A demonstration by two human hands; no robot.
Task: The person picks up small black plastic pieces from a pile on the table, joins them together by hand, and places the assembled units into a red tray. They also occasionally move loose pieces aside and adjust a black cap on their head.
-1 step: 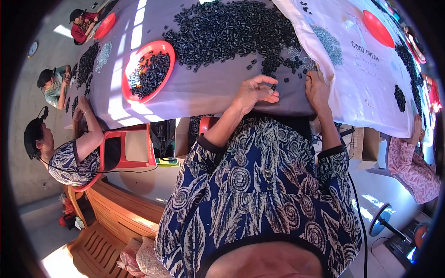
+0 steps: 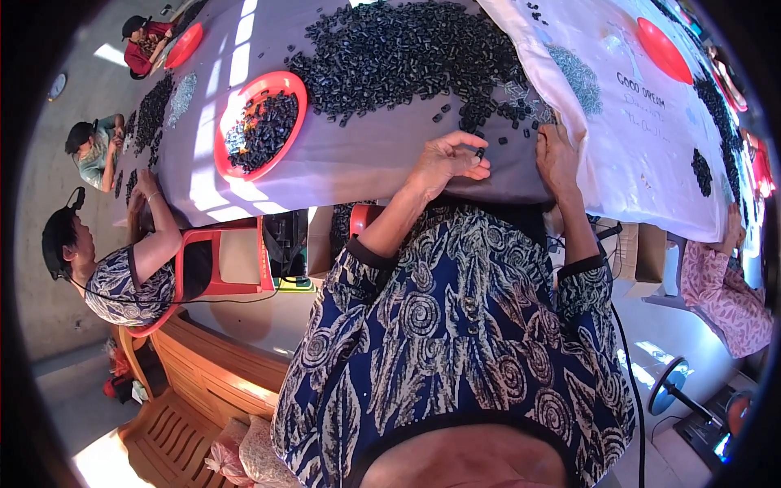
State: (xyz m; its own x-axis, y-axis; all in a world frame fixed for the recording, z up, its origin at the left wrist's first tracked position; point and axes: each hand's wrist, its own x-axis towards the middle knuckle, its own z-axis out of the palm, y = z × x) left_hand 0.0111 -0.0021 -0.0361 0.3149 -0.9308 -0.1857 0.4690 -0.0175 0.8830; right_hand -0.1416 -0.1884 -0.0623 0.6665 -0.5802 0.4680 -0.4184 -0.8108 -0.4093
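Observation:
My left hand [image 2: 446, 167] is raised over the table's near edge, thumb and fingers pinching a small black plastic piece [image 2: 480, 153]. To its right, my right hand [image 2: 558, 159] rests on the cloth beside a raised white fold, its fingers curled together. Whatever those fingers hold, if anything, is hidden. Just beyond that hand lie small clear pieces [image 2: 533, 107] mixed with black ones. A large spread pile of black plastic pieces [image 2: 399, 61] covers the cloth ahead of both hands, with a few loose ones nearer to me.
Left of the pile, a red bowl [image 2: 301, 106] holds more black pieces. Beyond the white cloth fold [image 2: 561, 77] lies a heap of clear pieces [image 2: 576, 79]. Other people sit along the table at left and right. A red chair [image 2: 232, 289] and wooden bench [image 2: 203, 358] stand at lower left.

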